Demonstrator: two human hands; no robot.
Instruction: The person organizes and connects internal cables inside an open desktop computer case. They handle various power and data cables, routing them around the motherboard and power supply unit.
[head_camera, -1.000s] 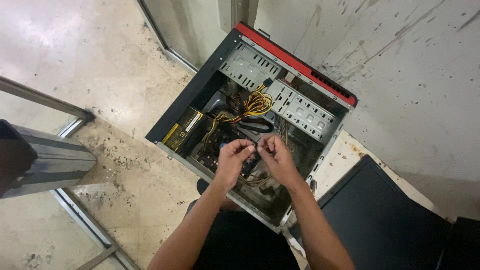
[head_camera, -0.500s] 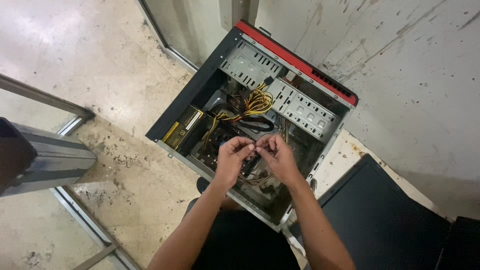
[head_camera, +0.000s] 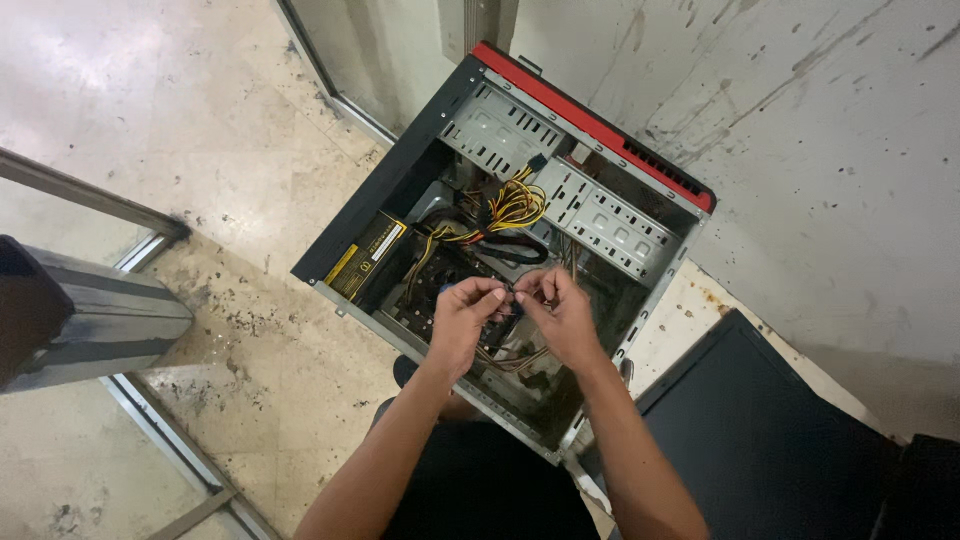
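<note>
Currently, head view, looking straight down:
case: open computer case (head_camera: 400, 190) lies on its side on the floor, side panel off, red front strip (head_camera: 600, 125) along its 1 o'clock edge
left hand: left hand (head_camera: 463, 318) over the middle of the case, fingers curled shut, thumb and forefinger pinching a small dark connector (head_camera: 512, 291)
right hand: right hand (head_camera: 560, 312) just beside the left at its 3 o'clock, fingertips closed on the same connector; the two hands meet there, touching
connector: tiny, mostly hidden by fingertips, can't tell its type; sits between both hands above the board area
cables: yellow-black wire bundle (head_camera: 512, 207) at 12 o'clock from the hands, fanning up toward the drive cage (head_camera: 600, 215)
psu: black power supply with a yellow label (head_camera: 366, 258) at 9 o'clock from the hands, against the case's left wall
floor: stained pale stone floor (head_camera: 250, 340), dirt marks at 8 o'clock of the case
rest: dark flat panel (head_camera: 760, 450) lying at 4 o'clock of the case; grey metal frame (head_camera: 100, 315) far out at 9 o'clock
</note>
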